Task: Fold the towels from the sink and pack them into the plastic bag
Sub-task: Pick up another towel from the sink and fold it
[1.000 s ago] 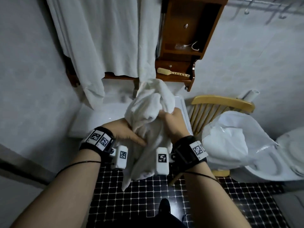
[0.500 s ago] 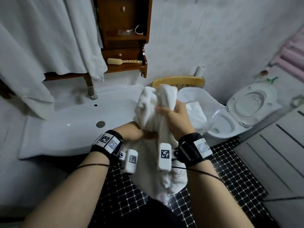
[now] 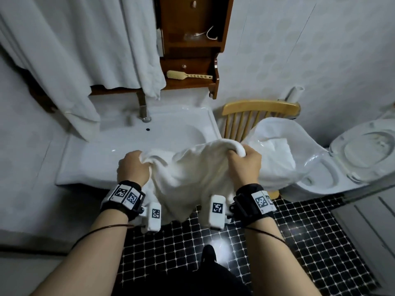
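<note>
A white towel hangs spread between my two hands in front of the sink's right corner. My left hand grips its left top edge in a fist. My right hand grips the rolled right top edge. The towel's lower part droops down between my wrists toward the floor. The white sink lies behind and left of the towel, its basin showing no towels. A clear white plastic bag stands open on a wooden chair just right of my right hand, with folded white cloth inside.
A toilet with its lid up stands at the right. White cloth hangs over the sink at the upper left. A wooden wall cabinet holds a brush. Black tiled floor lies below, with a white door panel at the lower right.
My hands have moved apart and spread the bunched towel out wide between them. The view has swung back toward the sink and lowered.
</note>
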`<state>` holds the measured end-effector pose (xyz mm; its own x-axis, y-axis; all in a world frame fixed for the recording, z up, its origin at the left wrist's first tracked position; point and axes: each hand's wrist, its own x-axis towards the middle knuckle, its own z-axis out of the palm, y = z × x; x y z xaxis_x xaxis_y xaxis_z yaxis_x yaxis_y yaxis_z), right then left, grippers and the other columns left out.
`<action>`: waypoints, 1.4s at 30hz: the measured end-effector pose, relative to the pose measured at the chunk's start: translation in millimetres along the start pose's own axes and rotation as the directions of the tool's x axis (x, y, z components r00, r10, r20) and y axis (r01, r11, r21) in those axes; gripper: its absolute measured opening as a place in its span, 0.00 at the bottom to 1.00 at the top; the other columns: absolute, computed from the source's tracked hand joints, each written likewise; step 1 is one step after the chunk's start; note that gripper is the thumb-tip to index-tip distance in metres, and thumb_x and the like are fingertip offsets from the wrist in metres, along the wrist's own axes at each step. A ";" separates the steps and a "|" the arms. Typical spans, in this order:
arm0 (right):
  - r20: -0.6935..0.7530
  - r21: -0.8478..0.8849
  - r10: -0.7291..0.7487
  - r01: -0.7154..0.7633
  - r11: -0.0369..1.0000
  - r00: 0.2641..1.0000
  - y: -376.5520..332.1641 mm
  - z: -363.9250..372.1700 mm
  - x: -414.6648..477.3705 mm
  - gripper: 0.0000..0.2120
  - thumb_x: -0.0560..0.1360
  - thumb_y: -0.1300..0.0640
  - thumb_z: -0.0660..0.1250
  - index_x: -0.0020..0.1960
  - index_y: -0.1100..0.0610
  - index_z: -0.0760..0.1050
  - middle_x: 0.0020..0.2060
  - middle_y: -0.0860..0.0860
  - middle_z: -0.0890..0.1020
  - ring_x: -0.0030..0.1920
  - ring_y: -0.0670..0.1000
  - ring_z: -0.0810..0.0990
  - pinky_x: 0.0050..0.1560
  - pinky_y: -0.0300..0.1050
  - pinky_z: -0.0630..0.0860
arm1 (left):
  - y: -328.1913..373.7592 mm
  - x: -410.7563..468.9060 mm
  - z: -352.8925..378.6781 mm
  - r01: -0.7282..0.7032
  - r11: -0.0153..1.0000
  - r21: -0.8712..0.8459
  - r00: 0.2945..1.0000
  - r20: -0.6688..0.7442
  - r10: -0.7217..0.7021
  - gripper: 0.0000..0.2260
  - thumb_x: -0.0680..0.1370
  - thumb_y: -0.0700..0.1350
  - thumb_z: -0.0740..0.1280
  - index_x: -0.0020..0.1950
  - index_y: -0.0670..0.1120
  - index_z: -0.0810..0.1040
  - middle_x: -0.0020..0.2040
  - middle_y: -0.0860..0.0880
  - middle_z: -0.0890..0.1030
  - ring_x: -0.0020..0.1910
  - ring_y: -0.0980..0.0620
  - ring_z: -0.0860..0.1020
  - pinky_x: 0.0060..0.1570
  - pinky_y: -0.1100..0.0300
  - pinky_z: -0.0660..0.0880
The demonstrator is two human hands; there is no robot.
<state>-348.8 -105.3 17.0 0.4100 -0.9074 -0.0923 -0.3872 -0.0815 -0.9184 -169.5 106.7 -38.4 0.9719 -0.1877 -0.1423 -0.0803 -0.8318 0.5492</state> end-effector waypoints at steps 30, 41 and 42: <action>0.156 0.134 -0.191 0.170 0.976 0.969 -48.8 111.3 -2.9 0.02 0.72 0.59 0.68 0.42 0.57 0.75 0.35 0.48 0.78 0.36 0.46 0.75 0.42 0.43 0.72 | -50.6 0.5 -25.7 -0.017 1.000 -0.004 0.989 0.146 0.017 0.15 0.73 0.59 0.75 0.34 0.51 0.80 0.33 0.52 0.82 0.36 0.49 0.82 0.38 0.56 0.76; 0.162 0.197 -0.060 0.027 0.980 0.985 -44.5 98.4 16.4 0.27 0.75 0.57 0.73 0.70 0.53 0.67 0.50 0.50 0.79 0.46 0.47 0.80 0.53 0.47 0.81 | -54.6 5.2 -32.8 0.121 0.979 -0.166 0.992 0.046 -0.115 0.13 0.80 0.37 0.60 0.58 0.39 0.82 0.57 0.39 0.83 0.60 0.34 0.79 0.58 0.48 0.76; 0.233 0.127 -0.089 0.060 0.990 0.969 -43.8 98.5 13.1 0.29 0.75 0.55 0.73 0.72 0.50 0.65 0.51 0.49 0.79 0.46 0.48 0.82 0.55 0.50 0.82 | -46.8 5.6 -38.3 0.123 0.969 -0.213 0.992 0.062 -0.112 0.10 0.79 0.41 0.61 0.51 0.39 0.82 0.51 0.41 0.84 0.55 0.36 0.80 0.53 0.50 0.76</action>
<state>-245.0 -73.1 18.1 0.6235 -0.7757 -0.0974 -0.2538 -0.0829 -0.9637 -151.8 164.6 -33.4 0.9590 -0.1254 -0.2542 0.0891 -0.7181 0.6902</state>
